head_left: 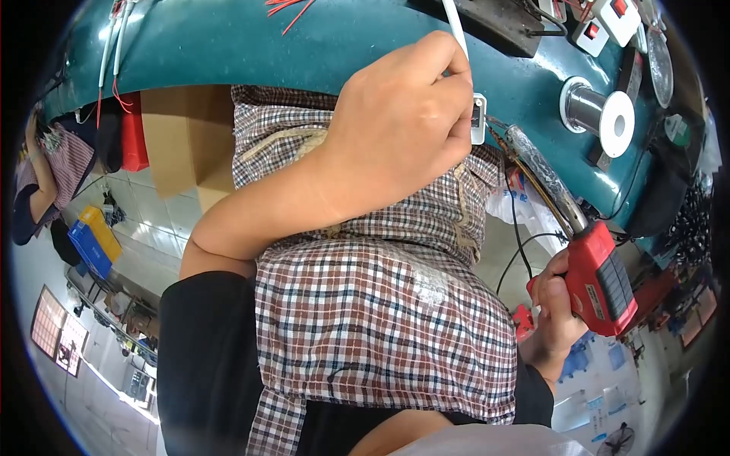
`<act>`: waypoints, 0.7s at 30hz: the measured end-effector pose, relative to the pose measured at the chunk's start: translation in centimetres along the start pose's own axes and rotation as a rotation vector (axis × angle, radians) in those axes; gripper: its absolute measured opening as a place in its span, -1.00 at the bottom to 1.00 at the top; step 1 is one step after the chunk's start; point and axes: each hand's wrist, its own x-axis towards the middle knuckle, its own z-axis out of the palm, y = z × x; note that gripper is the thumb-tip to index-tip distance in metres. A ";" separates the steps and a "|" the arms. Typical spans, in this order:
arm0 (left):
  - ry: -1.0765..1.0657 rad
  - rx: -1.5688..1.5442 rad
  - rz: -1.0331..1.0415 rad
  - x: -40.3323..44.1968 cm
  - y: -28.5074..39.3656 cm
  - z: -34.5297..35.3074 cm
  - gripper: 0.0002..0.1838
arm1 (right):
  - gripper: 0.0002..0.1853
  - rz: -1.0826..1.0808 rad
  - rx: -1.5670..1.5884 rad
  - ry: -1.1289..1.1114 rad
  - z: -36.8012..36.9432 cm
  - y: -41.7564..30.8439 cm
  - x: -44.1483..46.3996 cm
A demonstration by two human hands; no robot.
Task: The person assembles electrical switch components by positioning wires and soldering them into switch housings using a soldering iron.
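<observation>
My left hand [414, 114] is closed over the table's front edge, its fingers curled around a small white switch housing [479, 120]. A white cable [456, 29] runs up from behind these fingers. My right hand [557, 304] grips the red handle of a soldering gun [601, 281] at the lower right. The gun's long shaft points up and left, and its tip is right beside the open side of the housing. Whether the tip touches anything inside is too small to tell. My left fingertips are partly hidden.
A spool of solder wire [597, 115] lies on the green table [251, 57] to the right. White switches with red rockers [593, 30] and a dark metal block [494, 23] are at the back. Red wires [289, 9] lie farther left. Another person's arm [42, 163] shows at far left.
</observation>
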 end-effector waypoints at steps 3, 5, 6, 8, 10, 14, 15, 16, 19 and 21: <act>-0.008 -0.005 -0.003 0.0 0.0 -0.1 -0.85 | -0.73 0.023 -0.063 -0.034 -0.2 -0.5 0.5; -0.010 -0.008 0.000 0.0 -0.1 -0.1 -0.85 | -0.73 0.032 -0.085 -0.047 -0.4 -0.6 0.7; -0.012 -0.012 0.000 0.0 -0.1 -0.1 -0.85 | -0.72 0.026 -0.115 -0.057 -0.7 -0.6 0.8; -0.012 -0.019 -0.003 0.0 -0.1 -0.1 -0.85 | -0.72 0.022 -0.148 -0.068 -0.8 -0.6 0.9; -0.011 -0.025 0.005 0.1 -0.2 -0.1 -0.85 | -0.68 0.006 -0.192 -0.033 -0.7 -0.7 0.8; -0.020 -0.034 -0.007 0.1 -0.1 -0.2 -0.85 | -0.65 0.015 -0.201 -0.012 -0.5 -1.1 0.9; -0.020 -0.035 -0.004 0.2 -0.1 -0.1 -0.85 | -0.64 0.018 -0.216 -0.016 -0.5 -1.4 1.0; -0.019 -0.035 0.000 0.2 -0.2 -0.1 -0.84 | -0.62 0.021 -0.230 -0.021 -0.5 -1.5 1.0; -0.022 -0.051 -0.005 0.2 -0.2 -0.1 -0.85 | -0.57 0.015 -0.247 0.020 -0.3 -1.8 1.0; -0.022 -0.057 -0.004 0.2 -0.2 -0.1 -0.84 | -0.56 0.028 -0.253 0.033 -0.2 -2.3 1.1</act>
